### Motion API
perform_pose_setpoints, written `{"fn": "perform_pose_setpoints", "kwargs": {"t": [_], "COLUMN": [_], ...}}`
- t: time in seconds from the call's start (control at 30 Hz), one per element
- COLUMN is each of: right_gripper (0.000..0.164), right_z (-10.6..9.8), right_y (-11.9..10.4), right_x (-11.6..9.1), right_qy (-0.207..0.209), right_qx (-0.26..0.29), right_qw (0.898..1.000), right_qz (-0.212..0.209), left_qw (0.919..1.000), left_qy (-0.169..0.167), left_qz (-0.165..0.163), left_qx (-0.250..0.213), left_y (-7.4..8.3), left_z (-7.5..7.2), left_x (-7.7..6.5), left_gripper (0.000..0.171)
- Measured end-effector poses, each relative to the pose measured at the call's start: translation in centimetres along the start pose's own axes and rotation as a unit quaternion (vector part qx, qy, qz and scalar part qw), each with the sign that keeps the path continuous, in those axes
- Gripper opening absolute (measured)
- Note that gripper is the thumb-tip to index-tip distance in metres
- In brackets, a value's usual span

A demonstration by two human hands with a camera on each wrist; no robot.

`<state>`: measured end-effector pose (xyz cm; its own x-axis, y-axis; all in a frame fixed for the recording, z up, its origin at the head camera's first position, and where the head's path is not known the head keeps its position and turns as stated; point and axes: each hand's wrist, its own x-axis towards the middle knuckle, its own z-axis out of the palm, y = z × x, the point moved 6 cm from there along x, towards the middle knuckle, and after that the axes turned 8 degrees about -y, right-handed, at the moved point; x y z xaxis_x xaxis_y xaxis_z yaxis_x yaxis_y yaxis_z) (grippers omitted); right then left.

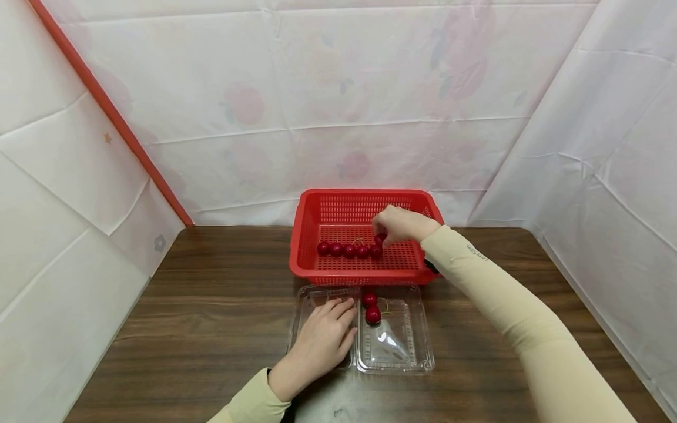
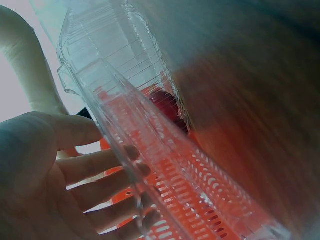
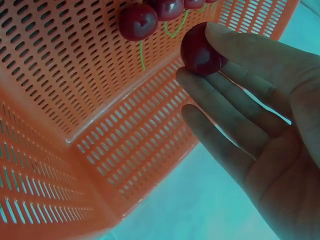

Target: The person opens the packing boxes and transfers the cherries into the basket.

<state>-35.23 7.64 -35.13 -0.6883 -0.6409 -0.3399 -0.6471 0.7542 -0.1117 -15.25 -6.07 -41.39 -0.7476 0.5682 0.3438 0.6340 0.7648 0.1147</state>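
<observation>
Inside the red plastic basket [image 1: 365, 279], my right hand [image 1: 399, 224] pinches a dark red cherry [image 3: 201, 50] between thumb and fingers, raised off the basket floor. A row of several cherries [image 1: 349, 251], some with green stems, lies just to its left. My left hand [image 1: 324, 338] rests with extended fingers on the left half of a hinged clear plastic clamshell box [image 1: 394, 369]. In the left wrist view its fingertips touch the clear wall. Two cherries [image 1: 372, 315] sit in the box's right half, one behind the other, a stem beside them.
The dark wooden table [image 1: 211, 311] carries the box in front and the basket behind it. White printed sheeting [image 1: 264, 117] closes the back and both sides. A red strip [image 1: 116, 123] runs down the left corner.
</observation>
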Motion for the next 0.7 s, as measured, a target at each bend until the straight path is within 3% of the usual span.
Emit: {"fn": "perform_pose_setpoints", "kwargs": {"t": [0.7], "right_gripper": [0.019], "right_z": [0.7], "right_y": [1.6], "right_x": [1.8], "right_qy": [-0.026], "right_qx": [0.02], "right_qw": [0.998], "right_qz": [0.046], "left_qw": [1.0], "left_qy": [0.001], "left_qz": [-0.001], "left_qx": [0.009], "left_y": [0.1], "left_z": [0.1], "left_x": [0.2], "left_gripper": [0.029]}}
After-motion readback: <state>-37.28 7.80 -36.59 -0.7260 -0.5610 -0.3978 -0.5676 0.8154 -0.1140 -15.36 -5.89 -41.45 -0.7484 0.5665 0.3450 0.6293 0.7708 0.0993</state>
